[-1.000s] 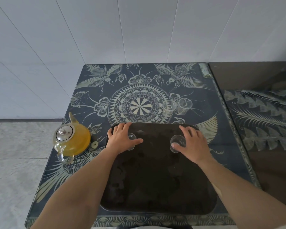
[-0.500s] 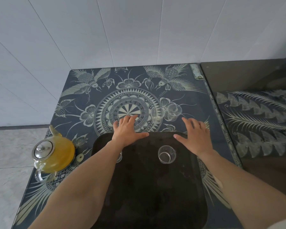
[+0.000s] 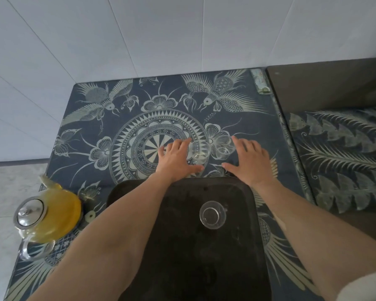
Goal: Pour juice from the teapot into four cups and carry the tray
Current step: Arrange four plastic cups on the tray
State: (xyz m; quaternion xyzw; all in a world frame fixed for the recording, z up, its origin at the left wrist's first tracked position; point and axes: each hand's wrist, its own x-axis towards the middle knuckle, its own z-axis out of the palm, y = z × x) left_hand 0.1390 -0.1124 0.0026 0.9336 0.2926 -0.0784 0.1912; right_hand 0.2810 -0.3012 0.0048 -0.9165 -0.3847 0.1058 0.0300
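Cup-gathering step: left hand [image 3: 175, 156] and right hand [image 3: 249, 160], both spread flat and holding nothing, flank two empty cups [image 3: 201, 151] between them; one cup [image 3: 212, 214] sits on the tray [image 3: 182, 257] beneath the forearms, teapot [image 3: 47, 216] outside the left forearm; next, grasp each.

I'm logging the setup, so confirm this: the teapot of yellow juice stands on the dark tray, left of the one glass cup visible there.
Not quite. In the head view the teapot stands on the patterned tabletop, off the dark tray to its left. The glass cup does stand on the tray.
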